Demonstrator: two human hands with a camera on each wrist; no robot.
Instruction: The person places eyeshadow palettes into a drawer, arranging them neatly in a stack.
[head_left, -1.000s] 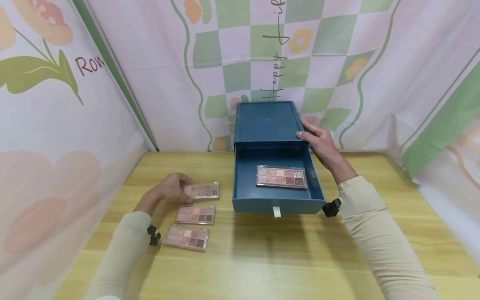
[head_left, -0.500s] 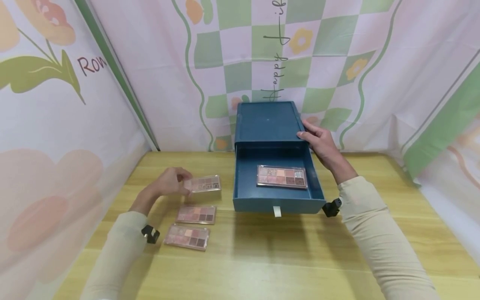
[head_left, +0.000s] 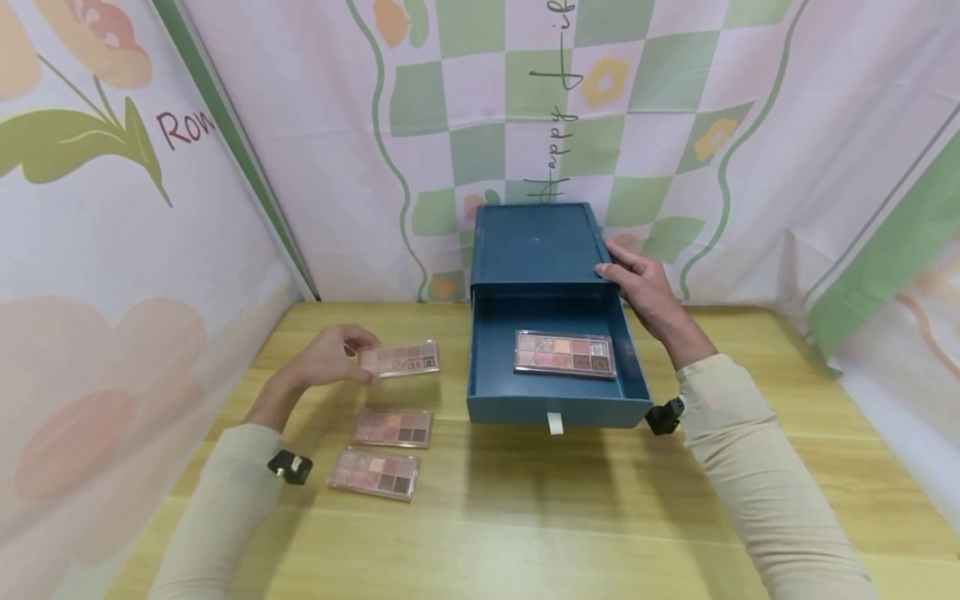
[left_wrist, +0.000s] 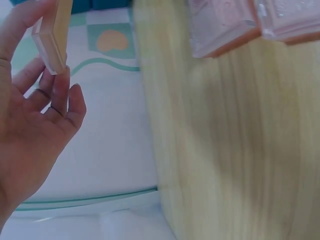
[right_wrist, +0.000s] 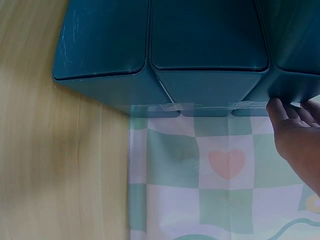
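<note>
My left hand (head_left: 330, 357) pinches an eyeshadow palette (head_left: 401, 359) by its left end, thumb in front and fingers behind. This clear-lidded palette is tilted and held above the table. Two similar palettes, the upper palette (head_left: 393, 428) and the lower palette (head_left: 373, 474), lie flat in front of it. My right hand (head_left: 651, 293) rests on the right side of the dark blue drawer unit (head_left: 536, 242), thumb on its top edge and fingers along the side. The pulled-out top drawer (head_left: 558, 412) contains another eyeshadow palette (head_left: 564, 353).
The right wrist view shows three stacked units, including the middle unit (right_wrist: 210, 35). A white pull tab (head_left: 555, 423) hangs from the drawer front, which juts out over the wooden table (head_left: 525, 533). A patterned curtain (head_left: 540, 117) stands close behind.
My left hand has lifted the palette off the table and moved it slightly back and left. The right hand and the open drawer have stayed in place.
</note>
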